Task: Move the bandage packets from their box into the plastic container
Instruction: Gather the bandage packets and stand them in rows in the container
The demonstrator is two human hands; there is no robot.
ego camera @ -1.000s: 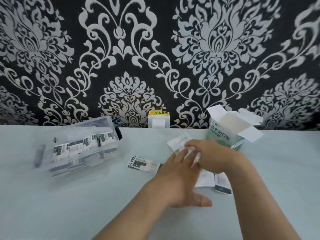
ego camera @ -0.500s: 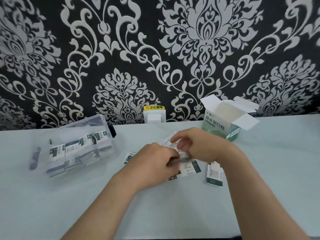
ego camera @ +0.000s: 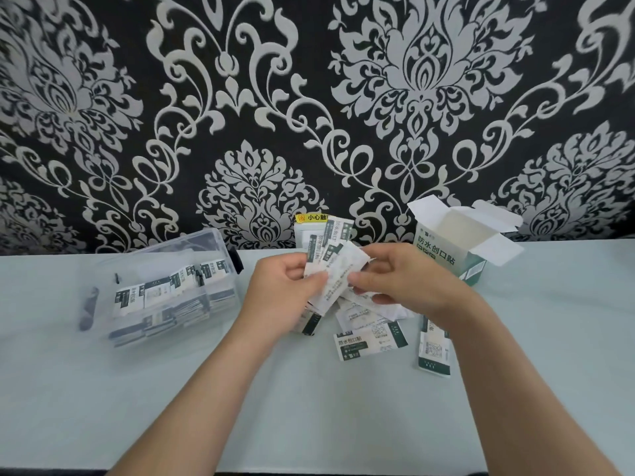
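Note:
My left hand grips a fanned bunch of white-and-green bandage packets, raised above the table. My right hand pinches the same bunch from the right side. More loose packets lie flat on the table below the hands, one partly under my right wrist. The open green-and-white bandage box stands at the back right, flaps up. At the left, the clear plastic container holds several packets.
A pale table runs to a patterned black-and-silver wall. A white wall socket with a yellow warning label sits behind the hands. The container's black latches stick out at its left and right ends.
Both hands have risen from the table, lifting a bunch of packets gathered from the loose pile. The packets now stand fanned upright between the hands.

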